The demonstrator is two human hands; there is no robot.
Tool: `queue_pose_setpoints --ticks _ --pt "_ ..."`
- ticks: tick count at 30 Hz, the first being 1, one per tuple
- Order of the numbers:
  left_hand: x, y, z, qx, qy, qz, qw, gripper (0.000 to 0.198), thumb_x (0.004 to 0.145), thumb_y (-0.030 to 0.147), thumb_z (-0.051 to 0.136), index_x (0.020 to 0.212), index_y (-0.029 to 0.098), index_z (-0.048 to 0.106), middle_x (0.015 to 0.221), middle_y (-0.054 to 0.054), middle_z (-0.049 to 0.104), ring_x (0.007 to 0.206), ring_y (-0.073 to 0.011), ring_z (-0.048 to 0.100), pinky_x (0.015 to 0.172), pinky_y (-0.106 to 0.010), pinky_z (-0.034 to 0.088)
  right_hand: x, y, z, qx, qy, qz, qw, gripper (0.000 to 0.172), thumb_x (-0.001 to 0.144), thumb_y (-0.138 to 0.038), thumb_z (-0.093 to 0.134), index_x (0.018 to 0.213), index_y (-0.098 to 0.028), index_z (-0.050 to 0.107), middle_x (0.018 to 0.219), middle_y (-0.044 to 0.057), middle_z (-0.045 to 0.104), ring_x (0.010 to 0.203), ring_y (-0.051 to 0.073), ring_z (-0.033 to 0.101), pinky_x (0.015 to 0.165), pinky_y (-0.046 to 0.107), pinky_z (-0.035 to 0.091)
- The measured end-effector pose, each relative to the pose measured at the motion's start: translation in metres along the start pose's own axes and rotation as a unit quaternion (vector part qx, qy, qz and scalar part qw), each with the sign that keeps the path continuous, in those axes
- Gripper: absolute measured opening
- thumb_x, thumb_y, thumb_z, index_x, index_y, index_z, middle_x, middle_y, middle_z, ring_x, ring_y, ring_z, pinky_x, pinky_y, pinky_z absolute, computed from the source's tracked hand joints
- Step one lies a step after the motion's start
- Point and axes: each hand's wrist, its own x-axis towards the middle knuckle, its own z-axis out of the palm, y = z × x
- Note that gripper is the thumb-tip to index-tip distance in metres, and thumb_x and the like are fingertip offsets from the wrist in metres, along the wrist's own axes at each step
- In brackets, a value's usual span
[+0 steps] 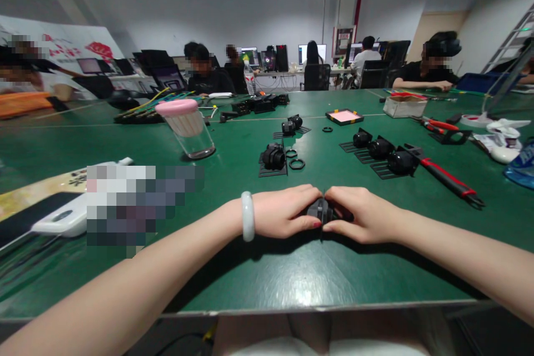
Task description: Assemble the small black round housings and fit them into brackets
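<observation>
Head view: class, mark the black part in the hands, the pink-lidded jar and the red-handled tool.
black part [320, 210], head view, ridged top.
pink-lidded jar [194, 142], head view, clear wall.
red-handled tool [448, 176], head view, red handle.

Mostly covered by left hand [283, 212] and right hand [361, 214]: black part [322, 210]. Pixelated at nine o'clock: patch [137, 203]. Cropped at three o'clock: blue item [521, 164].

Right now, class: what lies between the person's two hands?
In the head view, a small black part sits between the left hand and the right hand, gripped by the fingers of both, over the green table.
</observation>
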Motion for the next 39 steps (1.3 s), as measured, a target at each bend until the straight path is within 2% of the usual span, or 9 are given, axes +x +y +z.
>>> queue_pose_setpoints --ticks 22,29,34,39 --pt "-0.001 0.0 0.002 0.002 0.021 0.002 1.0 0.022 0.082 0.032 0.04 0.095 0.014 0.041 0.089 -0.008 0.049 0.079 -0.0182 0.05 0.072 -0.028 0.042 0.0 0.002 -0.001 0.012 -0.009 0.008 1.0 0.024 0.076 -0.038 0.051 0.082 -0.016 0.043 0.065 0.0 0.047 0.057 0.011 0.042 0.051 0.021 0.032" --pt "0.002 -0.002 0.008 0.007 0.051 -0.011 0.999 0.025 0.082 0.035 0.04 0.096 0.015 0.042 0.088 -0.007 0.05 0.078 -0.0185 0.051 0.071 -0.028 0.042 0.001 0.009 -0.006 -0.02 -0.028 0.002 0.999 0.027 0.075 -0.039 0.052 0.087 -0.016 0.046 0.073 0.004 0.054 0.062 0.014 0.047 0.054 0.023 0.035" --pt "0.005 -0.004 0.014 0.028 0.07 -0.053 0.996 0.03 0.084 0.04 0.036 0.099 0.014 0.041 0.089 -0.008 0.05 0.078 -0.0187 0.052 0.069 -0.029 0.043 0.0 0.015 -0.012 -0.044 -0.028 0.014 0.999 0.033 0.074 -0.039 0.053 0.096 -0.016 0.047 0.084 0.007 0.056 0.075 0.018 0.052 0.063 0.027 0.04" --pt "0.007 -0.008 0.016 0.027 0.111 -0.078 0.99 0.035 0.083 0.041 0.039 0.106 0.014 0.038 0.098 -0.01 0.049 0.088 -0.0198 0.051 0.078 -0.032 0.042 0.001 0.018 -0.012 -0.075 -0.001 0.049 0.996 0.031 0.075 -0.033 0.053 0.1 -0.016 0.047 0.088 0.008 0.055 0.079 0.019 0.051 0.068 0.03 0.04"
